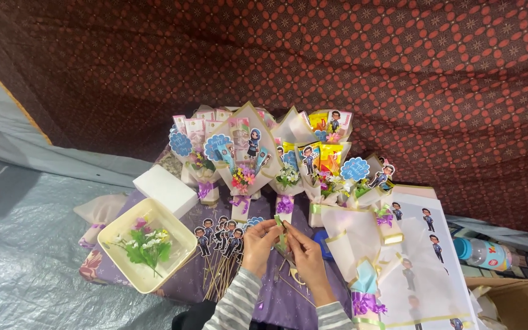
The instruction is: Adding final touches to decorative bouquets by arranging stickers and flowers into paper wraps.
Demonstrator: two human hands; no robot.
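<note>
My left hand and my right hand meet over a purple cloth, both pinching a small green strip held upright between the fingertips. Thin wooden skewers lie under the hands. To the left of my left hand lie several cartoon figure cut-outs on sticks. Behind the hands stands a row of wrapped snack bouquets with purple ribbons.
A cream tray with artificial flowers sits at the left, a white foam block behind it. A sheet of printed figures, a plastic bottle and a cardboard box are at the right. A patterned brown cloth hangs behind.
</note>
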